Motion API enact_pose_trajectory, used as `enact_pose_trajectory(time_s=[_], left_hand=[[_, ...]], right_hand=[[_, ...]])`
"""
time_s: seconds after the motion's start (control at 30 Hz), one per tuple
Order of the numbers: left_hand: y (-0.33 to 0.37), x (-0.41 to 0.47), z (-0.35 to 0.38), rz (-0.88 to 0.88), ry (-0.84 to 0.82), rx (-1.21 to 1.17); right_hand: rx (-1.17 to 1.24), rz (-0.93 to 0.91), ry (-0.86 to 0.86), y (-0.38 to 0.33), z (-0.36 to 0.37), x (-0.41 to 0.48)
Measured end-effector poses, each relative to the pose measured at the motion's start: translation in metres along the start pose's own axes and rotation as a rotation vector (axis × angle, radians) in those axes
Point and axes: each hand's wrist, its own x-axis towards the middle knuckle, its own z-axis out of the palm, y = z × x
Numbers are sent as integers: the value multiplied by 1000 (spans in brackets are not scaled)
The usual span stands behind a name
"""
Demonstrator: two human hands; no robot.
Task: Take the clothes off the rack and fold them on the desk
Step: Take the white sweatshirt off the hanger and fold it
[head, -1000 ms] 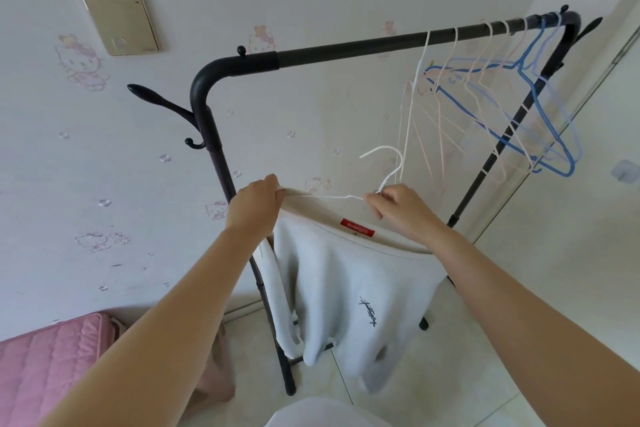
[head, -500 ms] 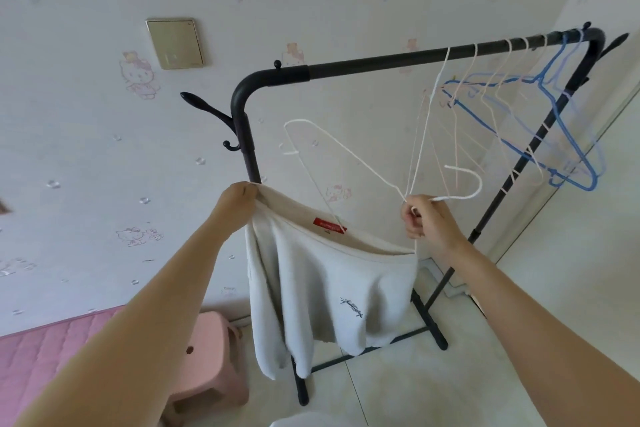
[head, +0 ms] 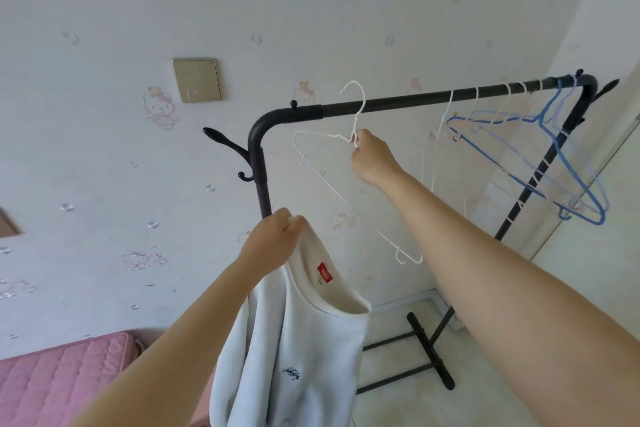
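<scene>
From the head view, the room is papered in pale wallpaper with faint pink cartoon-cat figures (head: 160,107). A beige rectangular wall plate (head: 197,80) sits up and to the left of both hands. Far below and left of the left hand lies a pink quilted mattress (head: 52,381), and pale floor tiles (head: 408,406) spread under the right forearm. A black tubular metal clothes rack (head: 415,102) stands behind the hands, its top bar running just above the right hand and its curved side hook (head: 221,139) off to the left of that hand. Blue, white and pale pink wire hangers (head: 540,156) bunch at the bar's far end, well to the right of the right hand. The right hand (head: 372,163) is raised with the arm stretched forward, fingers curled and pinching the neck of a bare white wire hanger (head: 325,163); the hanger's hook rises across the bar. The left hand (head: 273,239), lower and nearer, grips the neckline of a light grey sweatshirt with a red label (head: 311,340), which hangs limp from that fist, clear of the hanger.
</scene>
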Motion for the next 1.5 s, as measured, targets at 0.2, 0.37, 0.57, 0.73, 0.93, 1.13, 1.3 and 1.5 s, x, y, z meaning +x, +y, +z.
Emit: enact_pose_trajectory(time_s=[0.2, 0.37, 0.57, 0.73, 0.93, 1.13, 1.3, 1.5], left_hand=[[-19, -14, -12, 8, -5, 7], [-26, -20, -15, 37, -60, -14], [0, -11, 3, 126, -181, -7], [37, -21, 42, 272, -303, -28], [101, -64, 94, 485, -487, 60], [176, -129, 149, 763, -694, 76], [243, -204, 195, 947, -913, 74], [310, -299, 256, 1100, -1094, 10]], right_hand=[[41, 97, -76, 9, 29, 34], [175, 93, -20, 23, 44, 18], [111, -37, 14, 36, 33, -32], [146, -26, -93, 72, 2, -99], [148, 193, 73, 157, -38, -204], [-73, 427, -55, 268, -72, -335], [-92, 548, 127, 329, -117, -457], [-140, 774, 281, 367, -152, -588]])
